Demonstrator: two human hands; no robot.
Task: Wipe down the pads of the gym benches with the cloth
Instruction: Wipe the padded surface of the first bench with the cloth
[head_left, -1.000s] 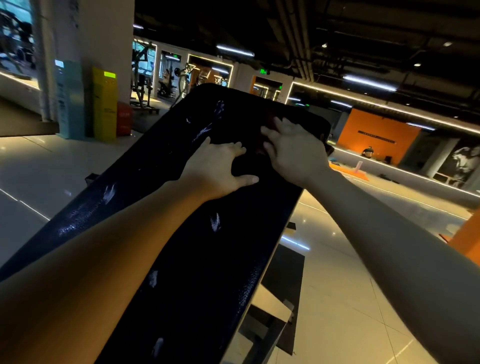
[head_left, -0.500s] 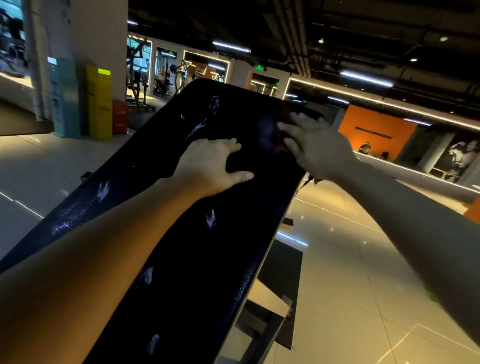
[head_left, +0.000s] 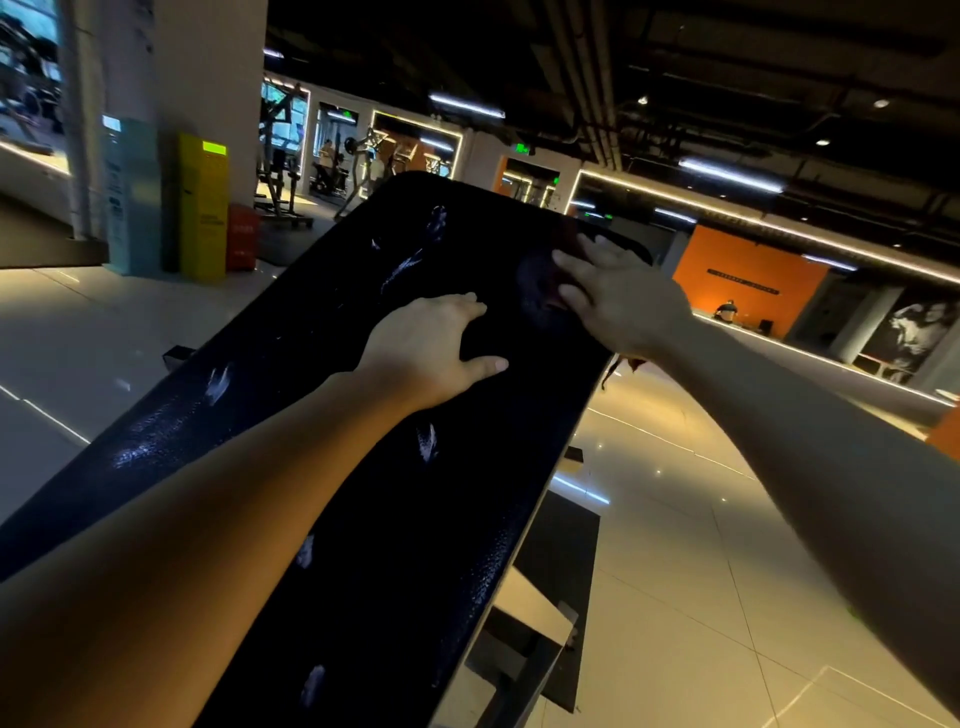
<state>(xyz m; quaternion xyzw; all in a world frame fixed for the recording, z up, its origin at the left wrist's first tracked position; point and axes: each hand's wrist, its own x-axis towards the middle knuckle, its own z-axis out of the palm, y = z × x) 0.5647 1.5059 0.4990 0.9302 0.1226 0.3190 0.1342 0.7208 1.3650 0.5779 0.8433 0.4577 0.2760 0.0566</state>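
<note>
Basically, right hand (head_left: 618, 296) lay flat, fingers straight, pressing a dark cloth (head_left: 540, 291) onto the bench pad (head_left: 415, 519) at upper centre of frame. Left hand (head_left: 431, 348) was spread, bracing mid-pad, holding nothing. Risk: a cloth corner dangled off the pad's right edge, so one sweep could drag the cloth off; the white smears lower down looked easy to miss. Count: one pad, one cloth, two hands.

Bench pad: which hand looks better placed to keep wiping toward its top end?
Probably the right hand: it presses the dark cloth flat near the pad's top. The left hand rests bare, lower down.
</note>
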